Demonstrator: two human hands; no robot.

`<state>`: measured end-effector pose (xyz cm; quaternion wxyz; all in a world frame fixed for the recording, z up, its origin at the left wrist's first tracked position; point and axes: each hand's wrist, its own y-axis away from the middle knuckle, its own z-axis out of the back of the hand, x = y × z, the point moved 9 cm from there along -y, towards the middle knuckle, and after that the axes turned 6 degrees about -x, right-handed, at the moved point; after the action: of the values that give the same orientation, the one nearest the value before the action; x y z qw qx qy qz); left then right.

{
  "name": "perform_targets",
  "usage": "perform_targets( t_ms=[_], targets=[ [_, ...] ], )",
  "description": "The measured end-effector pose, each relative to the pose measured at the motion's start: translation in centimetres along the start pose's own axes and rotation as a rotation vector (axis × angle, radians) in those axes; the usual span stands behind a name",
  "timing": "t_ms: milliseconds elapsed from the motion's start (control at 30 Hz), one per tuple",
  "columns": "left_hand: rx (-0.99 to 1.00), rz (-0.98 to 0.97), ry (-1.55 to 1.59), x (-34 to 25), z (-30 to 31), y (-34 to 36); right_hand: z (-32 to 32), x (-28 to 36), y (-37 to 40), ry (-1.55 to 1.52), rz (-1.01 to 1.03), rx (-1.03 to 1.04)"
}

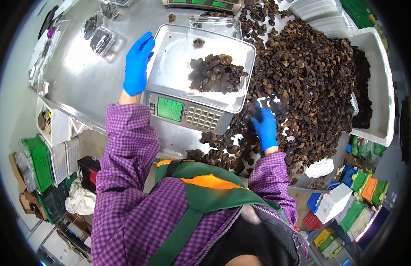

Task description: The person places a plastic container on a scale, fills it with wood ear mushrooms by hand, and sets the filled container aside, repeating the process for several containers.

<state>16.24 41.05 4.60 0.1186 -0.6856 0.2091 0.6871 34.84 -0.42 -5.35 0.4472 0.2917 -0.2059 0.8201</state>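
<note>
My left hand (138,65), in a blue glove, is beside the left edge of the scale's metal tray (168,57), its fingers stretched out and holding nothing. My right hand (265,127), also gloved in blue, reaches into the near left side of a heap of dark wood ear mushrooms (309,75); its fingers look apart, tips among the pieces. On the weighing tray sits an open clear plastic box (214,27) with a clump of mushrooms (219,73) in it. The digital scale (201,117) has a lit green display (170,109), too blurred to read surely.
Filled clear boxes (102,41) stand on the metal table (77,66) at left. Stacked clear containers (323,17) are at the back right, near a white foam box (385,97) holding dark mushrooms. Another scale (203,3) is at the back. Crates (37,159) stand at lower left.
</note>
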Motion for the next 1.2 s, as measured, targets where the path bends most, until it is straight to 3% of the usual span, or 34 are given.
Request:
perform_targets(
  t_ms=[100,200,367,467,567,700,867,900,1000,1200],
  targets=[
    [0.033,-0.014,-0.028,-0.4,-1.2,-0.2,-2.8,-3.4,3.8,0.222,-0.050,0.169],
    [0.113,0.021,-0.124,1.2,-2.9,-1.2,-2.5,-3.6,5.2,-0.062,-0.178,0.082],
    [0.168,0.097,-0.179,2.9,-5.5,-2.7,-2.1,-2.5,4.6,-0.095,-0.206,0.067],
    [0.221,0.198,-0.134,5.4,-6.8,-4.1,-1.4,-0.9,3.5,-0.094,-0.231,0.083],
    [0.347,0.266,0.100,6.3,-9.1,-5.0,-0.6,0.7,2.5,-0.188,-0.224,0.043],
    [0.256,0.205,0.295,3.4,-9.7,-3.8,-0.9,1.5,1.5,-0.399,-0.160,-0.040],
    [0.333,0.122,0.236,0.6,-9.6,-2.5,2.1,0.4,0.2,-0.190,-0.272,-0.082],
    [0.322,0.111,0.246,0.0,-9.5,-2.0,1.7,-2.9,0.4,-0.190,-0.295,-0.147],
    [0.355,0.138,0.298,0.2,-9.2,-0.9,3.4,-4.1,-0.5,0.056,-0.315,-0.142],
    [0.217,0.057,0.196,-2.1,-8.6,2.9,0.4,-6.2,-3.7,0.269,-0.286,-0.069]
  ],
)
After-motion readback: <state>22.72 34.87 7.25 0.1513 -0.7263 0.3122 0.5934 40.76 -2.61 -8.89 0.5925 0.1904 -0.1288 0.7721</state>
